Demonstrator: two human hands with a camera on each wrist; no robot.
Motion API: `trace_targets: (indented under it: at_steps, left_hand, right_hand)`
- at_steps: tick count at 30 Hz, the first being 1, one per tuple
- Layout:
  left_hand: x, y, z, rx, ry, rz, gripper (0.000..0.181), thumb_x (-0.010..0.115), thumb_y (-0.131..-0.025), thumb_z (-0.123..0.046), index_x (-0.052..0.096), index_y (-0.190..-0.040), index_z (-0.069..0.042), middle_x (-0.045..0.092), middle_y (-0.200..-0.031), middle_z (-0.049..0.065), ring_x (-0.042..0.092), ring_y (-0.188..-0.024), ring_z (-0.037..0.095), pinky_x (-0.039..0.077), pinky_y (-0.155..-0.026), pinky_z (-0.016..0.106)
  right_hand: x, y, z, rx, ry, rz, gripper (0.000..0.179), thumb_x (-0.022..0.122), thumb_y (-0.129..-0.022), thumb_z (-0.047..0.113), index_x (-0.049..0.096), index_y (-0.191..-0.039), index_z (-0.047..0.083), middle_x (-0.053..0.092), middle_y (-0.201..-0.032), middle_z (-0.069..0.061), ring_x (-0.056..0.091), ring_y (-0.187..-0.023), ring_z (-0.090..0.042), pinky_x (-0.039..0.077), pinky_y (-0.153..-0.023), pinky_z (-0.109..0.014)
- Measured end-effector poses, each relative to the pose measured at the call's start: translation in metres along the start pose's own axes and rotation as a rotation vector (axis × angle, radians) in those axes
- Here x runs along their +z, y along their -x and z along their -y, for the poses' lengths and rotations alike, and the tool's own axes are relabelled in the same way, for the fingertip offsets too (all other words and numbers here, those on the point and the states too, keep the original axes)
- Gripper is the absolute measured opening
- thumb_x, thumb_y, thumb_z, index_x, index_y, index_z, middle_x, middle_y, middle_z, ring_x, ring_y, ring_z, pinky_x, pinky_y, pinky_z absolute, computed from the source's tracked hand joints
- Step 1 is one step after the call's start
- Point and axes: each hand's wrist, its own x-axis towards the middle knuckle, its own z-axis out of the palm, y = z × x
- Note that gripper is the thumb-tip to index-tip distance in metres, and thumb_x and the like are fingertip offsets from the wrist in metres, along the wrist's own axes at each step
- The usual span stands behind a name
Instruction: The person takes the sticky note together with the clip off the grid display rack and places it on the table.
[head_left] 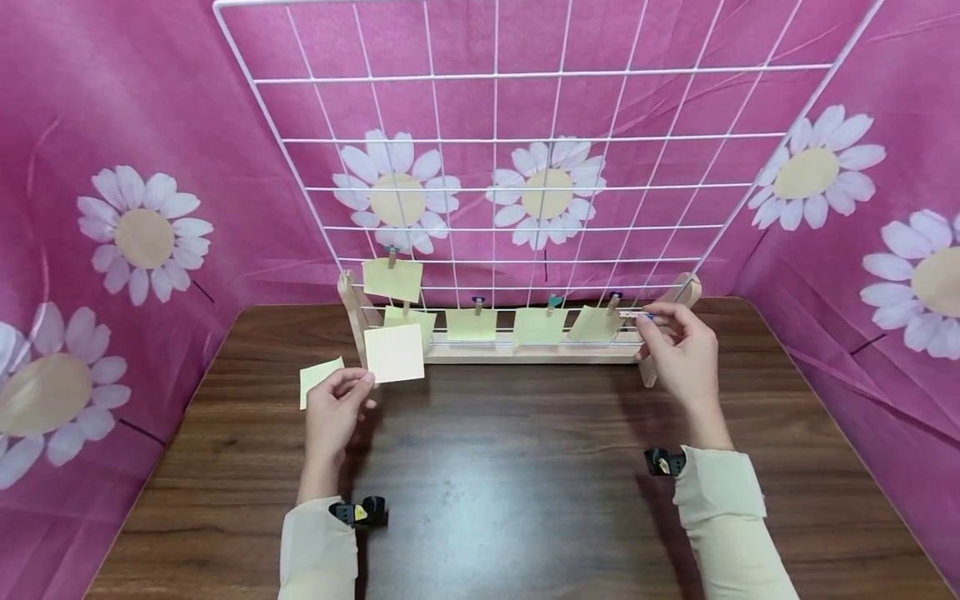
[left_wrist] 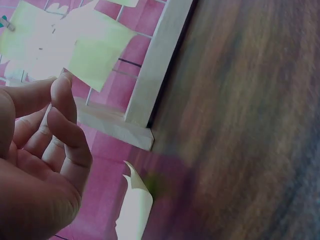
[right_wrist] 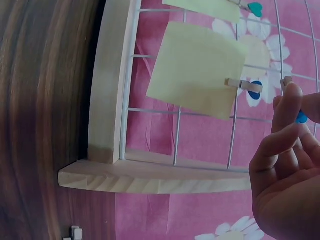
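Note:
My left hand (head_left: pixel 335 414) pinches a pale yellow sticky note (head_left: pixel 395 353) by its lower left corner, in front of the white wire grid (head_left: pixel 495 164). At the grid's lower right, my right hand (head_left: pixel 684 354) pinches a small wooden clothespin (right_wrist: pixel 301 118) with a blue decoration, most of it hidden by the fingers. Just left of that hand hangs a sticky note (right_wrist: pixel 195 70) under a clothespin (right_wrist: pixel 242 85) with a dark blue heart. Further notes hang along the bottom rows, among them one note (head_left: pixel 538 327) under a teal-topped clothespin (head_left: pixel 554 302).
The grid stands in a wooden base (head_left: pixel 525 353) on a brown wood table (head_left: pixel 480 467). More sticky notes (head_left: pixel 317 380) lie left of the base. A loose clothespin (right_wrist: pixel 76 232) shows near the base's right foot. Pink flowered cloth (head_left: pixel 247 208) surrounds the table.

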Motion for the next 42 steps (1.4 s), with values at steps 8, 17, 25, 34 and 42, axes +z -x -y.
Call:
trace_targets:
  at_steps: [8, 17, 25, 34, 42]
  left_hand:
    - [-0.006, -0.001, 0.006, -0.048, -0.045, 0.036, 0.016, 0.070, -0.096, -0.007, 0.067, -0.104, 0.008, 0.074, -0.082, 0.007, 0.066, -0.059, 0.012, 0.046, -0.049, 0.022]
    - [-0.011, -0.001, 0.015, -0.082, -0.088, 0.081, 0.020, 0.068, -0.096, -0.003, 0.066, -0.107, 0.014, 0.071, -0.076, -0.001, 0.061, -0.055, 0.009, 0.048, -0.054, 0.020]
    - [-0.015, 0.001, 0.019, -0.097, -0.137, 0.095, 0.017, 0.067, -0.096, -0.001, 0.066, -0.104, 0.014, 0.071, -0.077, 0.002, 0.056, -0.053, 0.006, 0.047, -0.054, 0.020]
    - [-0.017, 0.002, 0.023, -0.140, -0.174, 0.103, 0.016, 0.066, -0.097, -0.002, 0.066, -0.105, 0.013, 0.070, -0.077, 0.002, 0.056, -0.055, 0.007, 0.047, -0.054, 0.020]
    - [-0.019, 0.002, 0.027, -0.128, -0.255, 0.101, 0.015, 0.066, -0.096, -0.003, 0.067, -0.102, 0.010, 0.070, -0.075, 0.003, 0.052, -0.053, 0.011, 0.044, -0.052, 0.022]
  right_hand:
    - [-0.004, 0.000, 0.007, -0.007, 0.009, -0.018, 0.019, 0.065, -0.093, -0.006, 0.064, -0.109, -0.016, 0.066, -0.068, 0.013, 0.059, -0.048, -0.004, 0.048, -0.047, -0.015]
    - [-0.018, -0.002, -0.011, 0.024, 0.103, -0.077, 0.021, 0.072, -0.092, 0.002, 0.070, -0.109, -0.010, 0.066, -0.070, 0.014, 0.058, -0.048, -0.001, 0.043, -0.044, -0.015]
    - [-0.036, -0.001, -0.025, 0.140, -0.045, -0.159, 0.020, 0.075, -0.089, 0.002, 0.073, -0.107, -0.007, 0.071, -0.073, 0.007, 0.060, -0.043, -0.006, 0.051, -0.044, -0.018]
    - [-0.050, 0.001, -0.037, 0.233, -0.072, -0.192, 0.012, 0.075, -0.089, 0.003, 0.077, -0.101, 0.004, 0.069, -0.072, 0.006, 0.062, -0.044, -0.007, 0.050, -0.044, -0.018]
    - [-0.067, 0.001, -0.057, 0.356, 0.007, -0.226, 0.012, 0.075, -0.090, 0.006, 0.077, -0.094, 0.016, 0.065, -0.068, 0.010, 0.060, -0.046, -0.005, 0.047, -0.044, -0.016]
